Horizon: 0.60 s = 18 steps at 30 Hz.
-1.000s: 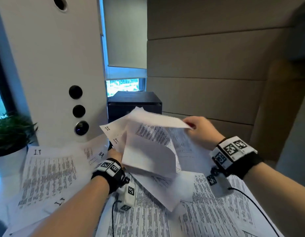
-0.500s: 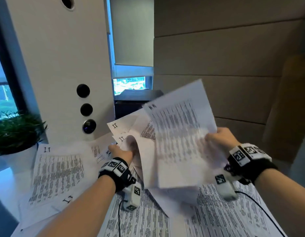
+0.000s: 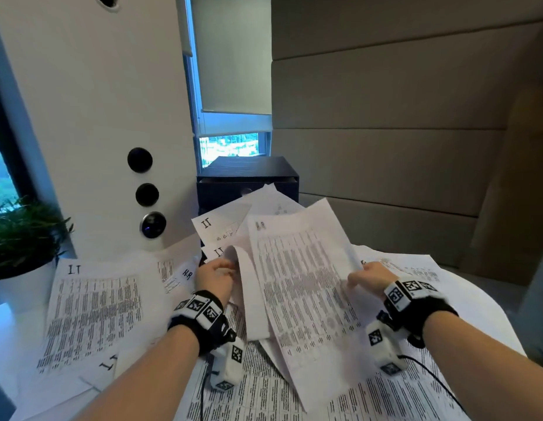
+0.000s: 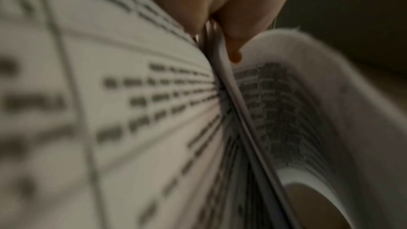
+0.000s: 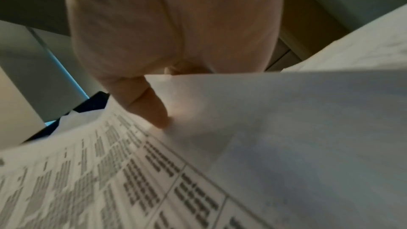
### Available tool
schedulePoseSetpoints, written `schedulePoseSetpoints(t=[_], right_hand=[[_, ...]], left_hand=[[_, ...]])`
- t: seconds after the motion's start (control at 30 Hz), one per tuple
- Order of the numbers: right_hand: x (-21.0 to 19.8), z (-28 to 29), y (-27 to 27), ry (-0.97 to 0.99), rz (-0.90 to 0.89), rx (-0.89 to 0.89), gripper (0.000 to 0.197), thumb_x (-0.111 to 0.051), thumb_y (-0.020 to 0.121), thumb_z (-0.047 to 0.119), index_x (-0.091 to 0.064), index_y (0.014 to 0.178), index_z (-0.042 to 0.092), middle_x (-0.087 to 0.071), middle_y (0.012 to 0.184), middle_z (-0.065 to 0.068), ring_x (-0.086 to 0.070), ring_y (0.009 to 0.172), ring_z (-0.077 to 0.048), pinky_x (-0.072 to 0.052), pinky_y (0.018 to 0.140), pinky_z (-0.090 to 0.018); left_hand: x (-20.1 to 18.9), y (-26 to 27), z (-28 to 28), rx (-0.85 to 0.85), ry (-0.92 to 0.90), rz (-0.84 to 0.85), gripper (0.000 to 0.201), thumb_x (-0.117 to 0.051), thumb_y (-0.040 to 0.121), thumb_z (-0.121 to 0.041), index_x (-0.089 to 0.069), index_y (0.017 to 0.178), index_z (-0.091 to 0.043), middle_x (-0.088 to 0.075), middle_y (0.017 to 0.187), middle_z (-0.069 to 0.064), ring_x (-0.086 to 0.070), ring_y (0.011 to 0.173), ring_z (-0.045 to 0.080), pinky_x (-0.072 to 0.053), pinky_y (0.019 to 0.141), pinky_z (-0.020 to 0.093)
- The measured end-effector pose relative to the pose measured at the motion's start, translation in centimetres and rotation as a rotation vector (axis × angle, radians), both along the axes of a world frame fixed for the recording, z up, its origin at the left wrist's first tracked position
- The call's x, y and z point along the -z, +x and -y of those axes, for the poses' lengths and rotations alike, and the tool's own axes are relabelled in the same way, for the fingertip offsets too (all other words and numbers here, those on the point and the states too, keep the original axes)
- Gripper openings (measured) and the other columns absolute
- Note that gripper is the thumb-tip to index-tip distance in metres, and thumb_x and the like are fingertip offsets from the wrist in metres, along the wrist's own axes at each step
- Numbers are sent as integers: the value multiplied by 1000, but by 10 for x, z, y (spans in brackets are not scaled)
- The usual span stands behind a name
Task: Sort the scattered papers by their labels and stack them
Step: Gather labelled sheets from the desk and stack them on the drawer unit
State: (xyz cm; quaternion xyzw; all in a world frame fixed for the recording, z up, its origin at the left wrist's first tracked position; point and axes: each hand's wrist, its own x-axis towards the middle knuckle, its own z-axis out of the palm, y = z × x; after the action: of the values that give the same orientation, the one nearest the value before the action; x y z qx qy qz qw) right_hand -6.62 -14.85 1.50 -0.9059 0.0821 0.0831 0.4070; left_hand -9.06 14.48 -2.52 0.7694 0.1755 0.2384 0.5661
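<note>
Printed white sheets lie scattered over a white table (image 3: 12, 335). My right hand (image 3: 366, 276) pinches the right edge of a sheet labelled HR (image 3: 303, 287) and holds it face up, slanting over the pile; in the right wrist view its thumb (image 5: 152, 111) presses on that sheet (image 5: 264, 119). My left hand (image 3: 215, 275) grips a bundle of curled sheets (image 3: 249, 287) at their left edge; the left wrist view shows its fingers (image 4: 233, 41) pinching these sheets (image 4: 286, 111). Sheets labelled IT (image 3: 217, 226) stick out behind the bundle. An IT sheet (image 3: 91, 311) lies flat at the left.
A white column (image 3: 91, 123) with round black buttons stands at the back left. A black box (image 3: 249, 177) sits behind the papers. A potted plant (image 3: 21, 238) stands at the far left. More printed sheets (image 3: 385, 399) cover the near table. Padded wall panels rise at the right.
The right hand has turned the HR sheet face up and lowered it from upright onto a slant over the pile. The left hand kept its grip on the curled bundle.
</note>
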Motion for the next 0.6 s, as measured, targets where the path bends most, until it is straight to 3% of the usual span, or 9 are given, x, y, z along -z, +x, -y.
schedulePoseSetpoints(t=[0.07, 0.13, 0.17, 0.23, 0.33, 0.4, 0.47, 0.53, 0.6], right_hand=[[12, -3, 11, 17, -66, -43, 41, -72, 59, 22, -66, 97, 7, -65, 109, -15, -63, 98, -33, -53, 89, -43], [19, -11, 18, 78, -139, -67, 49, -74, 52, 29, -64, 96, 10, -64, 112, -16, -63, 100, -36, -53, 90, -49], [15, -17, 14, 85, -156, -83, 41, -73, 61, 28, -62, 96, 10, -63, 110, -15, -62, 102, -35, -52, 91, -47], [9, -25, 10, 114, -178, -102, 23, -67, 78, 25, -58, 92, 9, -60, 97, -12, -61, 97, -32, -50, 86, -38], [2, -31, 16, 646, -198, -102, 36, -73, 69, 25, -64, 96, 3, -67, 93, -15, -62, 85, -33, -50, 82, -37], [-6, -37, 25, 1112, -143, -99, 34, -61, 84, 17, -64, 113, -1, -68, 112, -19, -66, 98, -33, -54, 88, -44], [-21, -44, 30, 1371, -54, -95, 31, -46, 95, 10, -58, 123, 2, -65, 122, -19, -66, 105, -32, -56, 84, -46], [-27, -52, 33, 1369, 58, -102, 32, -45, 96, 6, -54, 127, 4, -65, 122, -17, -66, 105, -32, -56, 81, -45], [-24, -56, 33, 1143, 142, -82, 34, -47, 96, 2, -52, 129, 2, -66, 115, -16, -66, 98, -31, -55, 78, -44]], left_hand=[[3, 2, -4, 89, -97, -45, 35, -51, 83, 10, -73, 85, -17, -71, 87, 5, -67, 82, 26, -57, 77, 35], [2, 0, -4, 182, -108, -80, 31, -55, 88, 6, -68, 88, -22, -69, 85, -1, -64, 76, 13, -55, 62, 25], [4, 1, -6, 212, -110, -84, 28, -56, 90, 4, -66, 94, -21, -66, 87, -4, -61, 75, 6, -49, 58, 16], [3, 1, -9, 246, -130, -102, 27, -55, 92, 2, -64, 108, -17, -66, 95, -1, -60, 77, 2, -46, 60, 13], [1, -3, -12, 273, -64, -153, 35, -48, 92, 9, -65, 115, -12, -67, 103, 2, -65, 94, 19, -51, 71, 21], [1, -7, -15, 276, -64, -169, 45, -42, 90, 18, -57, 123, -9, -56, 109, 1, -57, 108, 26, -52, 81, 24], [1, -10, -14, 298, -31, -187, 54, -43, 87, 20, -51, 129, -13, -51, 114, 0, -54, 110, 28, -48, 90, 33], [2, -7, -15, 355, -4, -199, 60, -49, 83, 16, -52, 126, -25, -53, 126, -1, -57, 98, 17, -51, 83, 23], [5, -3, -16, 324, -18, -225, 59, -50, 83, 14, -47, 124, -29, -41, 128, -5, -50, 81, 5, -46, 58, 6]])
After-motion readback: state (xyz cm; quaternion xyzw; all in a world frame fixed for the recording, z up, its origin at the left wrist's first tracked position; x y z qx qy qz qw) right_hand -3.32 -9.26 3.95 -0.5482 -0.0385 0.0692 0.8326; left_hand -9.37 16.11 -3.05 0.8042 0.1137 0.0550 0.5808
